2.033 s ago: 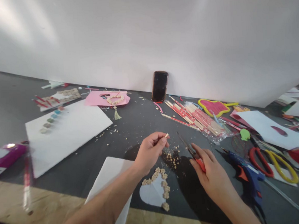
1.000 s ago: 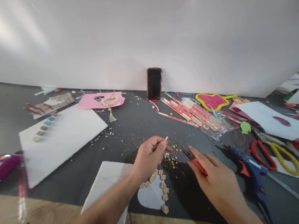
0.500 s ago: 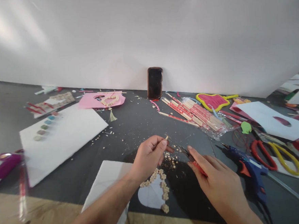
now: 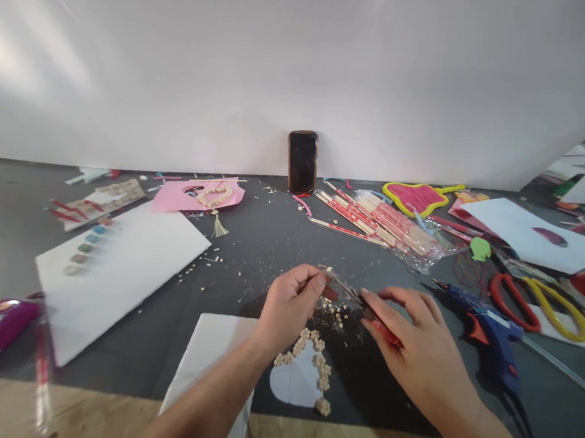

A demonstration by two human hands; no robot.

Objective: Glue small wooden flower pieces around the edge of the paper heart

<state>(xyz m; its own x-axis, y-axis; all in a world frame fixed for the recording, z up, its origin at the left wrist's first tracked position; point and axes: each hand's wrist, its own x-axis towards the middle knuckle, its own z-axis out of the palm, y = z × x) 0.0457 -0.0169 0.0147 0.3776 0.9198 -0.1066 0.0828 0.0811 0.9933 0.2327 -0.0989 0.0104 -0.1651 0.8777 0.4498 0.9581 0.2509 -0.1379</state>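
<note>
While left hand (image 4: 293, 300) pinches stick (image 4: 329, 270), right hand (image 4: 415, 337) grips red-handled tool (image 4: 357, 296).

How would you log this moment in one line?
left hand: pinching pale stick; right hand: holding red-handled tool, tip by stick; nearby: beige bits, white piece partly edged with beige clusters

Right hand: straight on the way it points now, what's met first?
Probably the bare left hand, where it pinches a short pale stick; the red-handled metal tool in the right hand overlaps that spot, but depth is unclear.
</note>
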